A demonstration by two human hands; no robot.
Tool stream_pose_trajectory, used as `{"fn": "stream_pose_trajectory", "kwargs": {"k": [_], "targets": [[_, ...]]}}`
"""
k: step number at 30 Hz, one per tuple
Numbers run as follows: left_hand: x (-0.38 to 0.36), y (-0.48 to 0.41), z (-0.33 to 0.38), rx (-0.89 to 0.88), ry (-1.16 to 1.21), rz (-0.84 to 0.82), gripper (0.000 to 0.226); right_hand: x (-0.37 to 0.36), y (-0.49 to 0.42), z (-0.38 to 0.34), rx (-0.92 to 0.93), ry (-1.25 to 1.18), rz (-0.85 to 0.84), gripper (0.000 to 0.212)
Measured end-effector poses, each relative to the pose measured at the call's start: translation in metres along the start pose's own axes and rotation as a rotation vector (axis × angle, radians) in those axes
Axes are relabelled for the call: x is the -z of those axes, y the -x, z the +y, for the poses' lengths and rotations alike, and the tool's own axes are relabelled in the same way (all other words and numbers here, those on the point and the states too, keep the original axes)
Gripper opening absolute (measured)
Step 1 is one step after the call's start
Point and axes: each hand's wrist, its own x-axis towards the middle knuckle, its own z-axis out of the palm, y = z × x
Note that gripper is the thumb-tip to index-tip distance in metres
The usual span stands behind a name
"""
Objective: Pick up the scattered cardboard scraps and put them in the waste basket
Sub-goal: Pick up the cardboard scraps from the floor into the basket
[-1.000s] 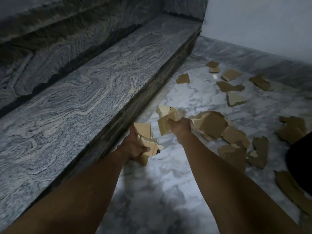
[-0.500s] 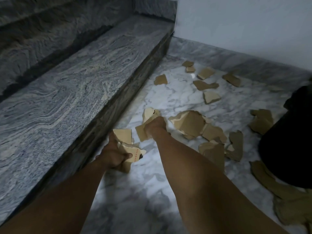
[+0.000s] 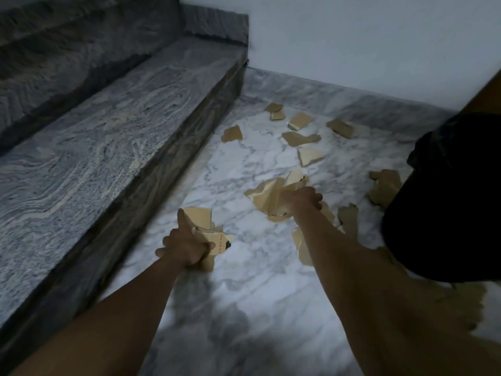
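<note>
left hand (image 3: 187,248), fingers curled tight round a wad of cardboard scraps (image 3: 202,216), well left of waste basket (image 3: 447,213) | right hand (image 3: 301,200) clutching a second wad (image 3: 267,195), nearer the basket | loose scraps (image 3: 299,138) beyond | likely light, stiff, crushable; best pinched at edges

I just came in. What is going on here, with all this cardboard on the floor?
A person is collecting torn cardboard from the marble floor beside a stone step. The left hand grips a bundle of scraps. The right hand grips a second bunch further ahead. Several loose scraps lie towards the wall, and the black waste basket stands at the right. Nothing is being dropped into it at this moment.
</note>
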Motion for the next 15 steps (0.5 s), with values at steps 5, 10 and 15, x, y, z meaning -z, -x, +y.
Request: {"fn": "stream_pose_trajectory", "kwargs": {"k": [5,10,15], "targets": [[0.004,-0.015,-0.012,-0.061,0.124,-0.065,0.121,-0.013,-0.003,0.006,0.146,0.001,-0.144,0.060],[0.005,-0.021,-0.013,-0.083,0.154,-0.078,0.120,-0.040,0.024,0.022,0.299,0.166,-0.184,0.044],[0.009,0.000,-0.005,-0.031,0.196,-0.035,0.129,-0.051,0.055,0.042,0.428,0.199,-0.161,0.061]]}}
